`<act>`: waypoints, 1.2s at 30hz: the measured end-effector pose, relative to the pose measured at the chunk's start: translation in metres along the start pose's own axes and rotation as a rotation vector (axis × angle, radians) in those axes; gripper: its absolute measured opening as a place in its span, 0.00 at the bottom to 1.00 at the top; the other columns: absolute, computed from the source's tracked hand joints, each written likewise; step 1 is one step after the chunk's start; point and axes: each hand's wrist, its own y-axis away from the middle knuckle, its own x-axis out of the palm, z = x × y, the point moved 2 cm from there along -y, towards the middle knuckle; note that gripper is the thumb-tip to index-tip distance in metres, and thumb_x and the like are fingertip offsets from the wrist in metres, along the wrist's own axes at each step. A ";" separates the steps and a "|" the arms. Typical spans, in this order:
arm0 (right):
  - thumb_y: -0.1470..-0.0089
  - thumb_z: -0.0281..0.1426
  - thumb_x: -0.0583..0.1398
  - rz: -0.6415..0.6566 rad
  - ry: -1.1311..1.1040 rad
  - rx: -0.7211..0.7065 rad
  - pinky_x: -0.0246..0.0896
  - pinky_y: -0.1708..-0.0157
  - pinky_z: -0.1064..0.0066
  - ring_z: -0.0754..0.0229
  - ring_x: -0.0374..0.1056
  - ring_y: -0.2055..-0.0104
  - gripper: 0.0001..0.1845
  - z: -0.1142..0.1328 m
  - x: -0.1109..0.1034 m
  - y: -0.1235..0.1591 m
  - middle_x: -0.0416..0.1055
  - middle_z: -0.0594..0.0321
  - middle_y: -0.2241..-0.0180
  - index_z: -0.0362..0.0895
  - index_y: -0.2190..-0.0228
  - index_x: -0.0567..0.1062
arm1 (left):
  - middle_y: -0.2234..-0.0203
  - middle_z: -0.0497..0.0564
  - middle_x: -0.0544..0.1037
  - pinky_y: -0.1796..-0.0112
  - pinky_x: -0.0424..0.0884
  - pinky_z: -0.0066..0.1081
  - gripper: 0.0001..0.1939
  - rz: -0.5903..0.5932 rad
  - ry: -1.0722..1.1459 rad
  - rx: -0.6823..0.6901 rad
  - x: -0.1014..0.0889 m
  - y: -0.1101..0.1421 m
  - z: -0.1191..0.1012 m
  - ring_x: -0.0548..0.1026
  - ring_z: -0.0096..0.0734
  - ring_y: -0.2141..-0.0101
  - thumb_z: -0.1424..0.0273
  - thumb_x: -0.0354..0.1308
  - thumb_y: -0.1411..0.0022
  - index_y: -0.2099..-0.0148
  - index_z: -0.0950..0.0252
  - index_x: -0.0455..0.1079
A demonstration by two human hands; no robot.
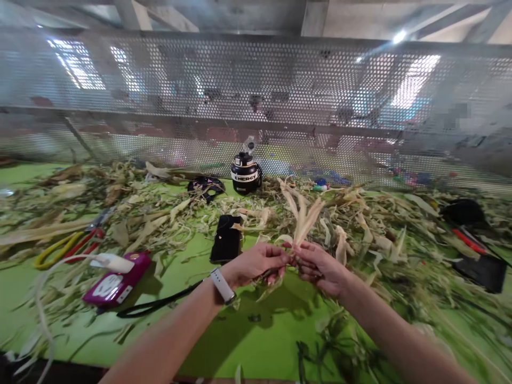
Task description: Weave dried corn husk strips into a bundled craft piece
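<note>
Near the middle of the head view, a small bundle of dried corn husk (304,220) fans upward, pale and split into long strips. My left hand (264,262), with a pale watch band at the wrist, is closed round the lower end of it. Pinched against the same spot, my right hand (321,268) also grips the husk just above its base. The fingertips of both hands meet there and partly hide the husk's lower end. Behind the left hand a black phone (226,239) lies flat.
Loose husk scraps (376,224) litter the green table (240,346). At left are scissors (80,248) with yellow and red handles and a purple power bank (116,282) with a white cable. A black jug (245,173) stands before the perforated metal screen (256,80).
</note>
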 end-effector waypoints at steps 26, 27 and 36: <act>0.54 0.46 0.63 -0.078 0.208 -0.230 0.36 0.85 0.77 0.73 0.42 0.86 0.19 0.003 0.005 0.004 0.54 0.76 0.88 0.42 0.72 0.69 | 0.81 0.45 0.70 0.86 0.45 0.17 0.16 -0.032 0.310 -0.075 -0.008 -0.004 0.008 0.60 0.11 0.86 0.65 0.69 0.56 0.70 0.71 0.70; 0.53 0.47 0.63 -0.075 0.249 -0.218 0.36 0.85 0.77 0.73 0.42 0.86 0.20 0.007 0.004 0.005 0.54 0.76 0.87 0.43 0.71 0.69 | 0.80 0.45 0.70 0.86 0.44 0.17 0.15 -0.044 0.331 -0.074 -0.010 -0.004 0.008 0.60 0.10 0.86 0.66 0.69 0.55 0.70 0.71 0.70; 0.56 0.45 0.64 -0.142 0.776 -0.309 0.46 0.79 0.75 0.69 0.52 0.77 0.18 0.031 -0.009 0.011 0.63 0.67 0.80 0.40 0.77 0.74 | 0.80 0.43 0.67 0.87 0.46 0.14 0.11 -0.077 0.404 -0.049 -0.026 -0.007 0.008 0.56 0.09 0.86 0.71 0.66 0.51 0.68 0.70 0.69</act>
